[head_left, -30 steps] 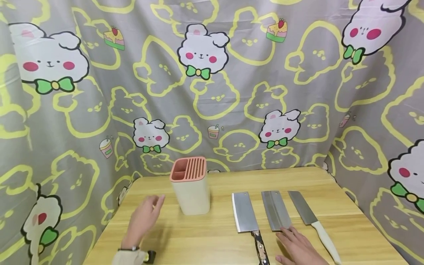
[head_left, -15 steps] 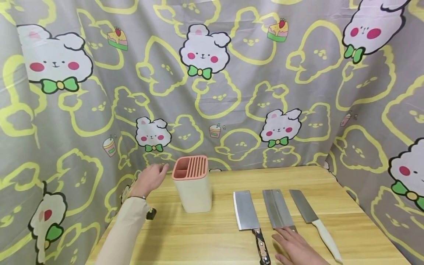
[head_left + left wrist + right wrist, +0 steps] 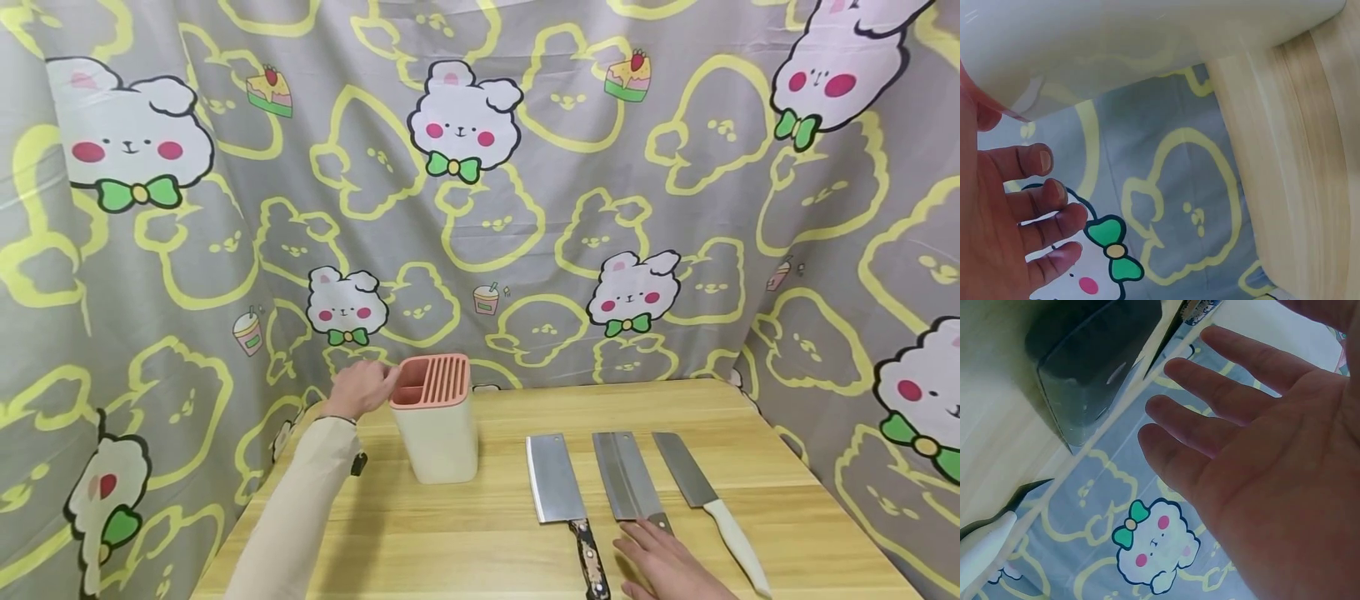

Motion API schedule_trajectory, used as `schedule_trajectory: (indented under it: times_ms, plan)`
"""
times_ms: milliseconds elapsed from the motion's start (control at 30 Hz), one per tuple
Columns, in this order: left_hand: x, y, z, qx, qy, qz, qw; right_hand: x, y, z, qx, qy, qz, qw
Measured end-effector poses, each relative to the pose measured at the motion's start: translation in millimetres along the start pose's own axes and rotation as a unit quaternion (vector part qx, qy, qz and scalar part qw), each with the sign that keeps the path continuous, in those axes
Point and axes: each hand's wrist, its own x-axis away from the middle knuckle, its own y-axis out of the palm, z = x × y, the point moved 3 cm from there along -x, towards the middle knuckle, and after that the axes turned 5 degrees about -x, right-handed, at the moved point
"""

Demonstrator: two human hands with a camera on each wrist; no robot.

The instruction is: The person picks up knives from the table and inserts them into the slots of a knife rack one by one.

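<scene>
A cream knife block [image 3: 441,442] with a pink slotted top [image 3: 444,382] stands left of centre. My left hand [image 3: 362,388] is at its left rim. In the left wrist view the thumb lies by the pink edge, partly hidden; the other fingers [image 3: 1054,222] are loosely bent in the air. To the right lie a cleaver [image 3: 557,479] with a patterned dark handle, a second cleaver [image 3: 625,475], and a narrower knife [image 3: 686,471] with a cream handle. My right hand [image 3: 670,565] hovers over the second cleaver's handle, fingers [image 3: 1229,394] extended and gripping nothing.
All the knives lie on a wooden table [image 3: 465,550], blades pointing away. A grey cartoon-print curtain [image 3: 540,208] hangs close behind the table and along both sides. A small black object [image 3: 358,464] shows beside the left sleeve [image 3: 300,500].
My left hand rises from the table's left side, then shifts right to the block's rim. My right hand stays near the second cleaver's handle, moving only slightly. The knives stay put.
</scene>
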Motion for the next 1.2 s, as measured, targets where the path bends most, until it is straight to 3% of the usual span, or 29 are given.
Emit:
schedule_trajectory:
  times_ms: [533,900,1200]
  plan:
    - [-2.8,8.4,-1.2,0.006,-0.011,-0.061,0.998,-1.0,-2.6,-2.2,0.03,-0.033,0.008,0.999]
    - [-1.4,7.2,2.0,0.001,-0.025,-0.078,0.9966,-5.7,0.3,-4.6,0.08,-0.063,0.014,0.9947]
    - [-1.5,8.6,1.0,0.0,-0.028,-0.084,0.9961,-12.6,4.2,-11.9,0.108,-0.125,0.031,0.9859]
